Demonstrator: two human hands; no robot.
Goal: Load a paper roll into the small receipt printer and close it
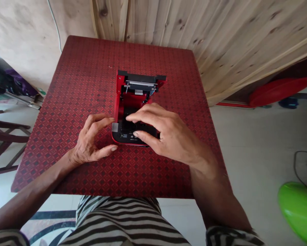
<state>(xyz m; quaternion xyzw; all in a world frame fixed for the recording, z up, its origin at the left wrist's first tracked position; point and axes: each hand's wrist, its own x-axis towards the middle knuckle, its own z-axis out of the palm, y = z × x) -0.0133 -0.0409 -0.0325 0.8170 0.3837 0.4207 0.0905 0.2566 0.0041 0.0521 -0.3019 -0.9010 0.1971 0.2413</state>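
Machine (132, 99), lid (143, 78) raised, lies just right of the spread left hand (92, 140) and beneath the nearer right hand (168, 131), loosely spread too

Knotty plank wall (173, 24), dark chair (15, 138) at left, shiny green object (298, 210) on pale floor (248, 164) at right.

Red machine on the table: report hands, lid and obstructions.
Left hand, grip open, beside red machine; right hand, grip open, over its front. Lid raised. Right hand partly blocks view inside.
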